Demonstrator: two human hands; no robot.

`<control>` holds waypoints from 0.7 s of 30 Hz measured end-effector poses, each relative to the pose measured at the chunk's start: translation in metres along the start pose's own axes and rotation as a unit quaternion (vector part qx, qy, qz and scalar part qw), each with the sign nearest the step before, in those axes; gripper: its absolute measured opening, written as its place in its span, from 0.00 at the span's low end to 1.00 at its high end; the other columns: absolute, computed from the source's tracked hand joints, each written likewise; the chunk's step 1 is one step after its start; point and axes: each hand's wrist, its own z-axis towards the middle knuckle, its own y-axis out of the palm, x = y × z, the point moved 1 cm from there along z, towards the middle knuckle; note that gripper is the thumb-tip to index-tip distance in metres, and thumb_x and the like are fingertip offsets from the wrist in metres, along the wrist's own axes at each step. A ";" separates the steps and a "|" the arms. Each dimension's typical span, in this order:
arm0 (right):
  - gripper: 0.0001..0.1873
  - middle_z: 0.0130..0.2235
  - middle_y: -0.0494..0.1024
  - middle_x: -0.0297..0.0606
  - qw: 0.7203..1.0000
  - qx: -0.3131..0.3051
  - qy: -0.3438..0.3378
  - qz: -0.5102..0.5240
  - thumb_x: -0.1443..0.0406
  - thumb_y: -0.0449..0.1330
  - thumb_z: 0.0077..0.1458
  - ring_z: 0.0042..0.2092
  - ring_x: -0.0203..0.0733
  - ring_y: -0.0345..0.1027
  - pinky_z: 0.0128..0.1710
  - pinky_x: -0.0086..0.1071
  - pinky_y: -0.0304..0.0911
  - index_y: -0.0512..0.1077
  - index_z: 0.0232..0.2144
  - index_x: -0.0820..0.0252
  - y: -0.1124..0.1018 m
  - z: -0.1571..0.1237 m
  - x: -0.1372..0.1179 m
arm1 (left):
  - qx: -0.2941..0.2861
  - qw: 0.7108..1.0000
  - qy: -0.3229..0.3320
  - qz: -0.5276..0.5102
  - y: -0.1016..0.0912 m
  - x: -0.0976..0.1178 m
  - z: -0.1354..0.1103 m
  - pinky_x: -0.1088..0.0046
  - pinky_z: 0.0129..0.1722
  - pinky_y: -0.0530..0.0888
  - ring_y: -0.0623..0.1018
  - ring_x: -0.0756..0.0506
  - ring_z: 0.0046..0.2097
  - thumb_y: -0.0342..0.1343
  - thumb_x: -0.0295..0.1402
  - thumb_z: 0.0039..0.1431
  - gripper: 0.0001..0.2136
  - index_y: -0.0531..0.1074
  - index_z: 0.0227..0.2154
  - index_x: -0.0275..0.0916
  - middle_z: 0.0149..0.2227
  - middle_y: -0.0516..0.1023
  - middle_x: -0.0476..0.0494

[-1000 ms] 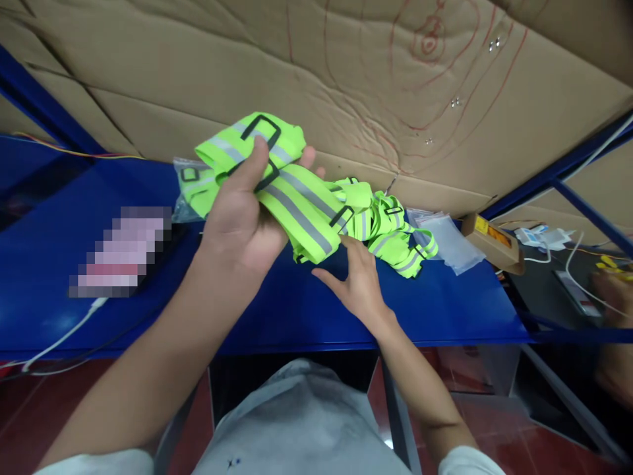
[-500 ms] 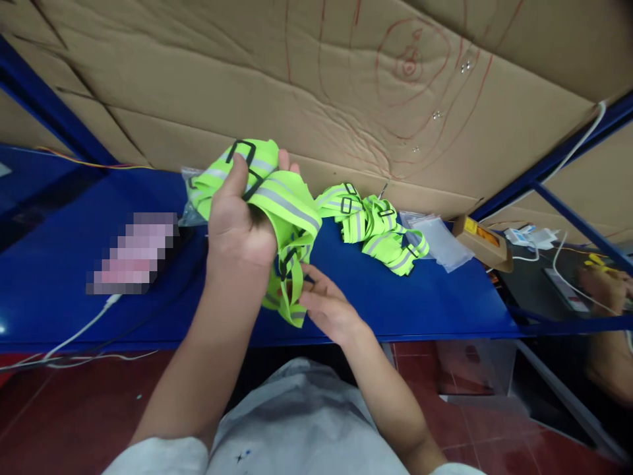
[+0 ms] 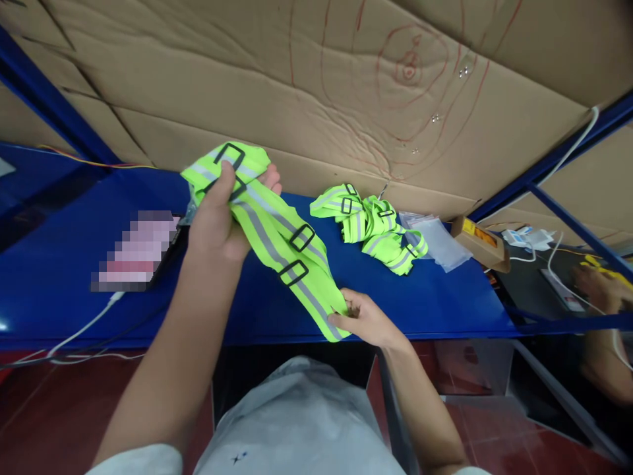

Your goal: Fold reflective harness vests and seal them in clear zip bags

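My left hand (image 3: 217,224) is wrapped around one end of a neon-yellow reflective strap (image 3: 267,231) with grey stripes and black buckles, its thumb lying over the folds. At the strap's lower end, my right hand (image 3: 368,316) pinches the fabric between thumb and fingers. The length between my hands is drawn out diagonally, and two black buckles (image 3: 293,272) show along it. Farther back, against the cardboard, lies a heap of more such reflective straps (image 3: 368,221) with black buckles. Part of a clear plastic bag (image 3: 190,211) shows behind my left hand.
Clear plastic bags (image 3: 440,241) and an open cardboard box (image 3: 479,243) lie right of the heap. A phone (image 3: 136,254) with a white cable is at left on the blue table (image 3: 425,310). Another person's hand (image 3: 596,287) holds something yellow at far right. A cardboard wall (image 3: 222,79) rises behind.
My right hand has moved right and down, pulling the bunched strap out into a long stretch. My left hand has shifted slightly left, still holding its end.
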 end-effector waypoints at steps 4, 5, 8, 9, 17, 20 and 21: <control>0.24 0.30 0.65 0.26 1.000 -0.017 0.004 -0.021 0.51 0.71 0.55 0.29 0.30 0.55 0.28 0.26 0.51 0.69 0.43 0.59 -0.010 -0.009 0.000 | -0.013 1.000 -0.002 -0.005 -0.008 -0.010 0.021 0.67 0.73 0.60 0.62 0.43 0.73 0.52 0.47 0.71 0.19 0.75 0.56 0.41 0.43 0.88 0.54; 0.24 0.30 0.65 0.25 0.999 -0.024 0.008 -0.022 0.51 0.71 0.56 0.29 0.30 0.55 0.28 0.26 0.51 0.67 0.44 0.58 -0.014 -0.011 -0.001 | -0.011 1.000 0.000 -0.007 -0.010 -0.013 0.026 0.67 0.73 0.60 0.62 0.43 0.73 0.52 0.48 0.71 0.19 0.76 0.54 0.41 0.42 0.88 0.54; 0.25 0.31 0.66 0.25 0.998 -0.024 0.019 -0.058 0.51 0.69 0.59 0.30 0.30 0.57 0.30 0.26 0.54 0.65 0.48 0.57 -0.027 -0.018 0.000 | 0.014 1.000 -0.024 -0.013 -0.014 -0.023 0.038 0.70 0.72 0.63 0.66 0.46 0.71 0.54 0.46 0.70 0.16 0.76 0.52 0.43 0.40 0.88 0.55; 0.24 0.31 0.66 0.25 0.996 -0.012 0.020 -0.088 0.52 0.68 0.60 0.30 0.31 0.56 0.30 0.26 0.54 0.64 0.49 0.56 -0.031 -0.020 0.001 | 0.026 0.999 -0.036 -0.016 -0.014 -0.027 0.041 0.71 0.71 0.65 0.69 0.47 0.69 0.54 0.45 0.71 0.15 0.77 0.51 0.43 0.39 0.88 0.54; 0.36 0.55 0.78 0.42 0.973 0.083 -0.113 -0.184 0.55 0.75 0.52 0.49 0.42 0.74 0.46 0.35 0.73 0.70 0.60 0.52 -0.061 -0.011 -0.024 | -0.101 0.994 -0.018 0.029 0.014 -0.028 0.036 0.75 0.57 0.79 0.83 0.46 0.54 0.62 0.23 0.61 0.12 0.80 0.47 0.32 0.58 0.82 0.37; 0.22 0.48 0.83 0.43 0.933 0.239 -0.233 -0.132 0.53 0.67 0.62 0.51 0.45 0.78 0.41 0.35 0.76 0.75 0.54 0.54 -0.076 0.000 -0.057 | -0.173 0.983 -0.011 0.066 0.030 -0.017 0.020 0.71 0.53 0.82 0.84 0.43 0.52 0.64 0.24 0.59 0.14 0.81 0.49 0.33 0.60 0.80 0.35; 0.21 0.47 0.83 0.43 0.907 0.288 -0.277 -0.132 0.52 0.66 0.63 0.51 0.45 0.78 0.42 0.36 0.76 0.76 0.54 0.54 -0.078 0.003 -0.070 | -0.195 0.978 -0.025 0.074 0.035 -0.015 0.013 0.70 0.51 0.84 0.85 0.42 0.50 0.65 0.26 0.59 0.14 0.82 0.48 0.34 0.60 0.80 0.36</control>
